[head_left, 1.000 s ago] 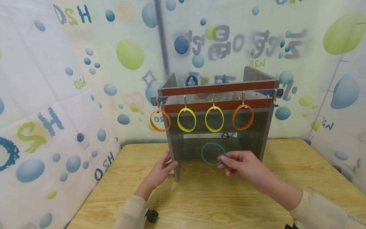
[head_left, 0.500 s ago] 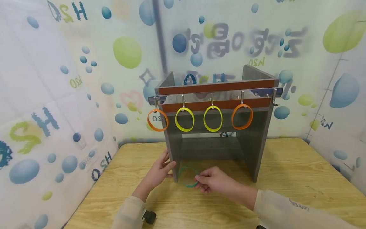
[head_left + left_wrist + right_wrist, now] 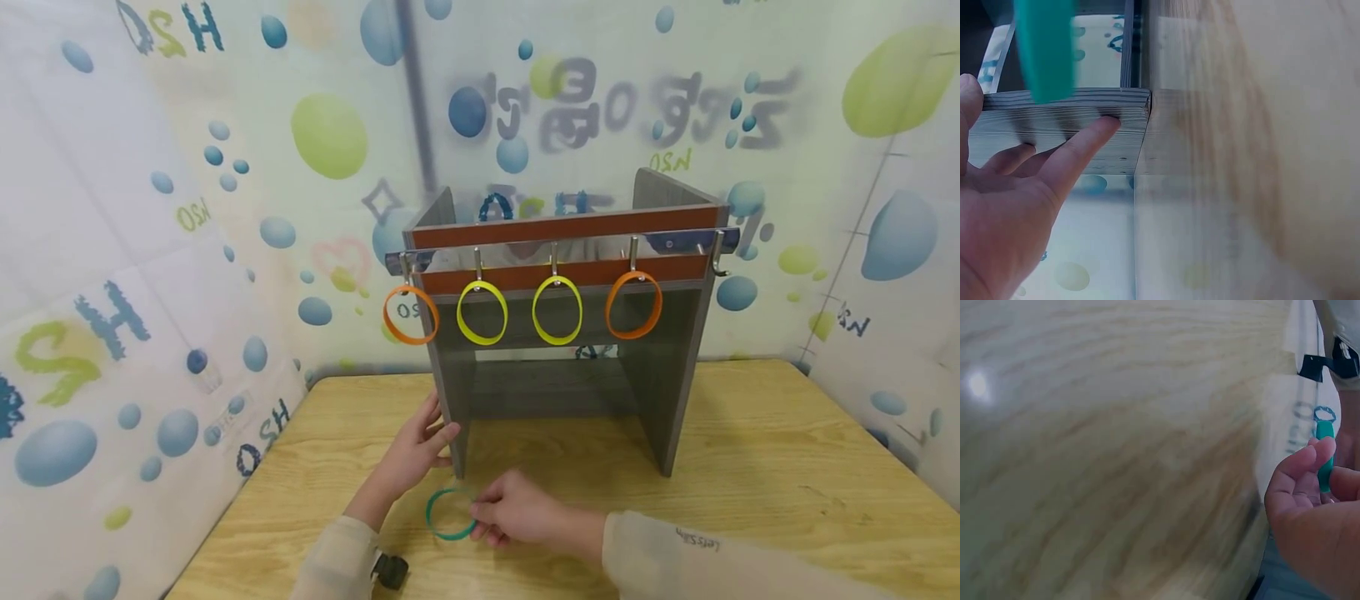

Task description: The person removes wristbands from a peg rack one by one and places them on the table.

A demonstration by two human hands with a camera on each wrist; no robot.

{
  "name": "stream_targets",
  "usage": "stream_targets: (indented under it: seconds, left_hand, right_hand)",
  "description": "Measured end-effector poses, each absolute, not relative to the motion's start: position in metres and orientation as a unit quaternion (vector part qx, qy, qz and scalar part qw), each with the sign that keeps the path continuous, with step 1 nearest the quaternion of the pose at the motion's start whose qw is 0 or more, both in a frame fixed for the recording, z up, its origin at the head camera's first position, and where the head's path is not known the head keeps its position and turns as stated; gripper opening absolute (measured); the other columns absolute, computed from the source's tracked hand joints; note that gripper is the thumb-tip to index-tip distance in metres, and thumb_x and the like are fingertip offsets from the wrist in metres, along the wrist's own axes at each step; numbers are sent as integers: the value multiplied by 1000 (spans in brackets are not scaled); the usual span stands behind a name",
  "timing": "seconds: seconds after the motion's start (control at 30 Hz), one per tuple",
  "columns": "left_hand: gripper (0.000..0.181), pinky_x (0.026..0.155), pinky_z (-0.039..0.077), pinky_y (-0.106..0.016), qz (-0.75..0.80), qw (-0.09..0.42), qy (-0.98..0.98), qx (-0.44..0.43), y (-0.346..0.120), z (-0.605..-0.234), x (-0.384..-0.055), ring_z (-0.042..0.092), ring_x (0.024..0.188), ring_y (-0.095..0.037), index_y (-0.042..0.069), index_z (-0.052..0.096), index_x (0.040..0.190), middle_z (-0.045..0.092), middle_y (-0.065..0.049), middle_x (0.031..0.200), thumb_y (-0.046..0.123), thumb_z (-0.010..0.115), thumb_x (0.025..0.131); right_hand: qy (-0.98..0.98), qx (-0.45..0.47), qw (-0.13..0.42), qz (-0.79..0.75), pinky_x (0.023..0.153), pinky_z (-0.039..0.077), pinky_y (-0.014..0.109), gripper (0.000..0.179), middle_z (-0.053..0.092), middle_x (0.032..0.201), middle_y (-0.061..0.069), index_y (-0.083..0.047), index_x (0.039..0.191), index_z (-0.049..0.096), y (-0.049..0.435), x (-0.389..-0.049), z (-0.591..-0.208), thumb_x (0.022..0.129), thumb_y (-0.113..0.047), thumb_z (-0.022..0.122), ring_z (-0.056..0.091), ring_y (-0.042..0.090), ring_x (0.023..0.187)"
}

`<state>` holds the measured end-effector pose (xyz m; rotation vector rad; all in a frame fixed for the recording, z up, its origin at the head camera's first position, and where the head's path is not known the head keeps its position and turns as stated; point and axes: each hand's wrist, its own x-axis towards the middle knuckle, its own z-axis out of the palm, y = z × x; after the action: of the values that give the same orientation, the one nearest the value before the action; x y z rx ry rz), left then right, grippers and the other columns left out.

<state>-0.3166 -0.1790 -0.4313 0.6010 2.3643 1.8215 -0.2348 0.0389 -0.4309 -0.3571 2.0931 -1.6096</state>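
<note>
My right hand (image 3: 517,510) pinches the edge of a thin teal ring (image 3: 450,514) between thumb and fingers, low over the table in front of the rack. In the left wrist view the blurred teal ring (image 3: 1044,50) looms close to the camera. With thumb and fingers either side of its front edge, my left hand (image 3: 415,446) holds the left side panel (image 3: 452,392) of a grey wooden rack. Two orange rings and two yellow rings hang from hooks on the rack's metal rail, including an orange ring (image 3: 657,310) and a yellow ring (image 3: 579,312).
A bare hook (image 3: 718,258) is at the right end of the metal rail (image 3: 592,250). The rack stands on a wood-grain table (image 3: 757,467), with patterned curtains (image 3: 330,250) behind and beside it. A black wrist camera (image 3: 392,572) sits at the left sleeve.
My right hand has carried the teal ring down and left, from in front of the rack's opening to near my left forearm. My left hand stays at the panel.
</note>
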Motion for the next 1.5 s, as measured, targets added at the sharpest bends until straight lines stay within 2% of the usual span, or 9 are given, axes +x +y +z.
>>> stream_targets:
  seconds: [0.17,0.37,0.5,0.67,1.0,1.5]
  left_hand:
    - [75,91,65,-57,598,52,775,197,-178,-432,-317,42,152,-52,45,18,170,29,-15,176,22,59,112]
    - [76,91,64,-57,603,52,772,197,-178,-430,-317,41,153,-52,44,18,170,29,-13,176,22,60,111]
    - [75,92,64,-57,604,52,771,194,-180,-432,-316,40,154,-52,43,19,170,28,-14,176,23,60,111]
    - [74,93,64,-57,603,55,770,202,-181,-434,-316,38,154,-54,42,19,170,27,-16,177,25,59,111]
    - [73,92,64,-57,604,56,768,205,-181,-433,-317,39,153,-55,43,20,170,27,-16,176,26,60,111]
    - [72,93,63,-59,604,52,766,211,-181,-434,-318,40,152,-55,40,21,170,29,-18,175,25,59,111]
  right_hand:
    - [757,-123,248,-592,58,55,16,17,78,80,10,5,105,75,35,-232,-439,105,-9,67,60,5,56]
    - [742,-116,257,-608,57,55,15,15,77,78,10,6,109,71,34,-231,-443,104,-8,68,60,6,55]
    - [744,-114,245,-610,52,52,15,11,78,77,15,5,107,69,30,-229,-446,102,-5,69,59,6,51]
    - [743,-108,235,-617,47,49,14,9,76,72,12,1,106,67,27,-226,-450,100,-4,71,58,5,47]
    - [741,-112,240,-617,49,50,14,36,77,78,14,4,128,60,31,-227,-449,96,-2,77,58,6,49]
    - [762,-117,230,-594,48,51,16,40,77,79,9,-1,127,64,34,-224,-447,91,-4,82,57,7,47]
